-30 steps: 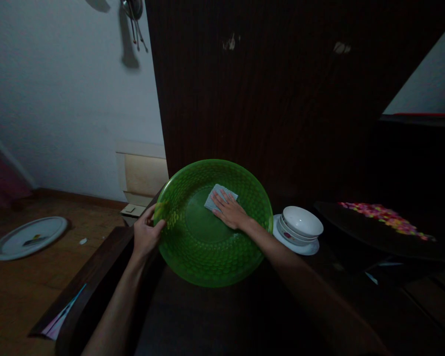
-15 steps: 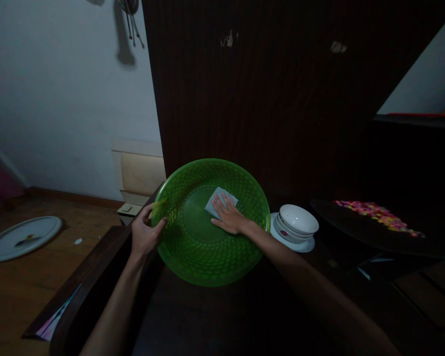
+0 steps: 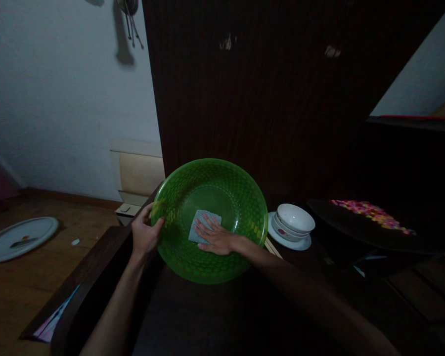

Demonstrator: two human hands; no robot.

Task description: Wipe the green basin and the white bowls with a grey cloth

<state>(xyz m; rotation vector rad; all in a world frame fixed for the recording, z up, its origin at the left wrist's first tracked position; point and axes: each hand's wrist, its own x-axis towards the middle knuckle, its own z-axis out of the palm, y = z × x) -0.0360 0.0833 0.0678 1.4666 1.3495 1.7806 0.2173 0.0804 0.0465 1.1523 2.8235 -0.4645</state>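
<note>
A large green plastic basin point(image 3: 230, 198) with a dimpled wall is tilted up above a dark wooden table point(image 3: 193, 316). My left hand point(image 3: 144, 233) grips its left rim, thumb inside. My right hand point(image 3: 217, 239) lies flat inside the basin, fingers stretched out, pressing a small pale blue cloth point(image 3: 200, 225) against the lower left of the bottom. The cloth sticks out beyond my fingertips.
White bowls point(image 3: 294, 220) stacked on a white plate stand right of the basin. A dark round tray point(image 3: 371, 225) with coloured bits lies further right. A dark cabinet rises behind. On the wooden floor at left lies a white round tray point(image 3: 20, 237). Utensils hang on the wall.
My right hand has slid the cloth from the upper middle of the basin's bottom down and left. The left hand keeps its grip on the rim.
</note>
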